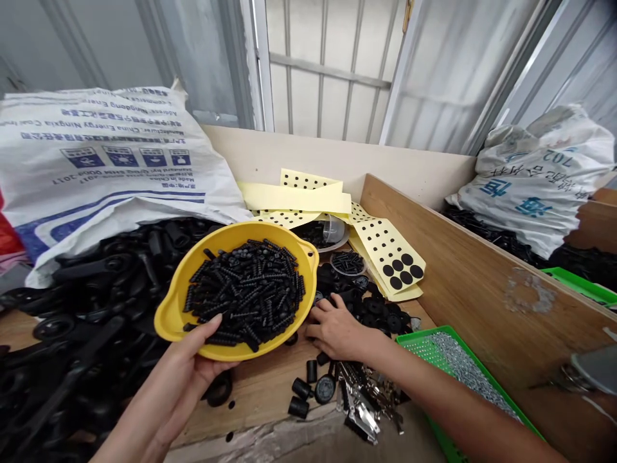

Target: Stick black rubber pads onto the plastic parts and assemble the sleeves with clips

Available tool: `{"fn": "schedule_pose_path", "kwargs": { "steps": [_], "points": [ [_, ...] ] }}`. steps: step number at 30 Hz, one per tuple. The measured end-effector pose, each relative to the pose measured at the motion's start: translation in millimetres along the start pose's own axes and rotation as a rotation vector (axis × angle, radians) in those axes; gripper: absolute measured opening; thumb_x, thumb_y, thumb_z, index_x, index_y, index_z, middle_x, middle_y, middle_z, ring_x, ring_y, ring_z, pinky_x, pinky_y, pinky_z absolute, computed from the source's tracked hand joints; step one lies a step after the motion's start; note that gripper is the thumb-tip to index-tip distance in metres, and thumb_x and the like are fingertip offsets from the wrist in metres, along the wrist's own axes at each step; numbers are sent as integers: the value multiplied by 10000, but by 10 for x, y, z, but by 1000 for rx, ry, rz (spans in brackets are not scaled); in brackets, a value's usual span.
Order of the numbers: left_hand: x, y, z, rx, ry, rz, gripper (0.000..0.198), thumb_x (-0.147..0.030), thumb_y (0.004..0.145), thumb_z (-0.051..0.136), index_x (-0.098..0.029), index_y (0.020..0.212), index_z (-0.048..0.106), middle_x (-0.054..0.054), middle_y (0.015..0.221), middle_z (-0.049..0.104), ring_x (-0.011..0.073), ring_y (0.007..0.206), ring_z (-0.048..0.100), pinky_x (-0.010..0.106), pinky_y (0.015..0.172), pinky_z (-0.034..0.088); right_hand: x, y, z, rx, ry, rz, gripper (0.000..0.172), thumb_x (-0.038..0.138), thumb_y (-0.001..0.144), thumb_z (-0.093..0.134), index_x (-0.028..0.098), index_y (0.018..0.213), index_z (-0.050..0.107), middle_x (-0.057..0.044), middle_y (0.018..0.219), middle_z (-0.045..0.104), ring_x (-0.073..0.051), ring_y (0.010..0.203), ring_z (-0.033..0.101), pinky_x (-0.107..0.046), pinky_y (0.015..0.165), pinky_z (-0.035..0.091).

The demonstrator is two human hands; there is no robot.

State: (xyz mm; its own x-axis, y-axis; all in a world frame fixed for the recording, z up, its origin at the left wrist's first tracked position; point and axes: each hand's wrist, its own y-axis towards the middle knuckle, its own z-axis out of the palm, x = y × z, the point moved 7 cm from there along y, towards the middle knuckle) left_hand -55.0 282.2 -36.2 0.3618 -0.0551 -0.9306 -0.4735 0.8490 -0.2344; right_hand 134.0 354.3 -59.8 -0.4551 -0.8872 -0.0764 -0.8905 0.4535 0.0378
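You cradled the yellow plastic bowl (174, 323) of black screws (243, 292) level on your spread left hand (202, 350), your right hand (335, 328) lying open on black rubber pieces (371, 308) on the wooden surface (255, 399).

Beyond the left hand (178, 366) and its yellow bowl (231, 230), a white woven sack (110, 161) reads, upside down, "Manufacturer: China Energy Ningxia Coal" and "Made in China"; well past the right hand (337, 328), a second sack (535, 193) shows "702".
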Motion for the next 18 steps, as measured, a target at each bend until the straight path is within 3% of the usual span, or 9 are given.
{"fn": "schedule_pose_path", "kwargs": {
  "steps": [6, 12, 18],
  "points": [
    [19, -28, -32, -10, -29, -36, 168, -87, 743, 613, -173, 884, 645, 11, 770, 737, 202, 622, 692, 311, 509, 603, -250, -193, 12, -10, -42, 89, 173, 135, 794, 503, 139, 937, 600, -134, 1060, 529, -300, 1103, 358, -584, 976, 165],
    [44, -71, 52, -32, -10, -37, 190, -53, 772, 550, -179, 896, 620, 3, 728, 734, 194, 611, 691, 318, 517, 604, 55, 19, -54, -41, 38, 101, 213, 259, 875, 432, 150, 999, 567, -105, 1001, 591, -234, 921, 495, -411, 811, 375],
    [69, -52, 73, -4, -32, -37, 176, -78, 781, 565, -153, 932, 614, 31, 765, 731, 222, 670, 694, 357, 561, 605, 235, 323, 99, -81, 120, 106, 243, 287, 849, 462, 142, 964, 619, -135, 1043, 637, -273, 987, 541, -433, 840, 396]
  ]
}}
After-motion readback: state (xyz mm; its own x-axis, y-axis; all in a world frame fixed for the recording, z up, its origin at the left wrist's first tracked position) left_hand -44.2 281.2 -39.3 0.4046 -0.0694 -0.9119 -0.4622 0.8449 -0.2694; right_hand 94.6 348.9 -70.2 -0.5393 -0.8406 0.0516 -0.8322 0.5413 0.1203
